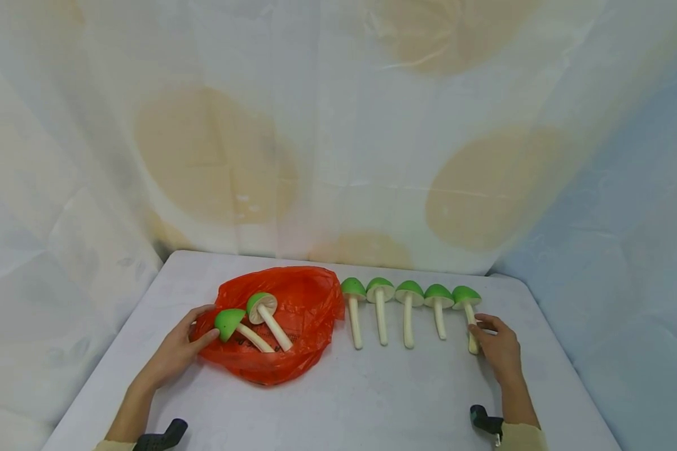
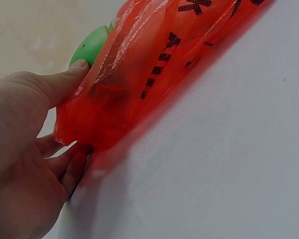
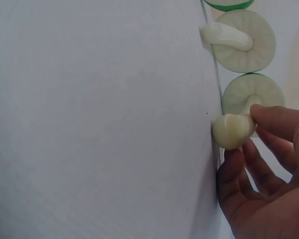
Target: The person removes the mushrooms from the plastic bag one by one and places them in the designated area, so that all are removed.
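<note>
A red plastic bag (image 1: 310, 326) lies spread on the table, with two green-capped toy mushrooms on it, a left one (image 1: 229, 323) and a right one (image 1: 263, 308). My left hand (image 1: 177, 347) grips the bag's left edge. In the left wrist view its thumb (image 2: 72, 77) reaches the green cap and its other fingers are at the bag's outer side. Right of the bag, several like mushrooms stand in a row, caps away from me. My right hand (image 1: 499, 347) pinches the pale stem of the rightmost mushroom (image 1: 466, 295); the right wrist view shows thumb and fingers at its stem (image 3: 233, 131).
The row's other mushrooms (image 1: 409, 313) lie side by side with caps close together; the leftmost mushroom (image 1: 354, 313) is right beside the bag. A white table (image 1: 372, 401) lies under everything, with a patterned curtain (image 1: 344, 156) behind and at both sides.
</note>
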Demonstrator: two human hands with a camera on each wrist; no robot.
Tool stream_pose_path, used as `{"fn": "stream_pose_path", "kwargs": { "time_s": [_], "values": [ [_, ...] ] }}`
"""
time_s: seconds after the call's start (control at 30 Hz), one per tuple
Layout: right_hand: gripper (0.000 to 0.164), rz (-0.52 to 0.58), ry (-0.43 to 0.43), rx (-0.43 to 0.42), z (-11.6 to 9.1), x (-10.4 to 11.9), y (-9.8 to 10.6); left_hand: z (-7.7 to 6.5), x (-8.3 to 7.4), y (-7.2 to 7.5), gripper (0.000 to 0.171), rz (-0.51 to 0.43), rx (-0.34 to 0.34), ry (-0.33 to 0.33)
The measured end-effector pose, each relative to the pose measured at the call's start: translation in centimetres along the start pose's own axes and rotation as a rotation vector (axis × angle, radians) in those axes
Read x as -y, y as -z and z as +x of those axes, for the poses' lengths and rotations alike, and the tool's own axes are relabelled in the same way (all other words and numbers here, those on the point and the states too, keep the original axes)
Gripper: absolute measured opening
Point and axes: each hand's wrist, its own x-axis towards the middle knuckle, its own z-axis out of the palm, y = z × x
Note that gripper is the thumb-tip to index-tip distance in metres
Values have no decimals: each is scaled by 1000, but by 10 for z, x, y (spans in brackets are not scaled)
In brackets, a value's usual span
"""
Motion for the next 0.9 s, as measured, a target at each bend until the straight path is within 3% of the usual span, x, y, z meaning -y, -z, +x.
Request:
{"fn": "stream_pose_path", "kwargs": {
  "time_s": [0.9],
  "values": [
    [47, 27, 28, -23, -3, 2, 5, 0, 2, -1, 76, -3, 3, 3]
  ]
}}
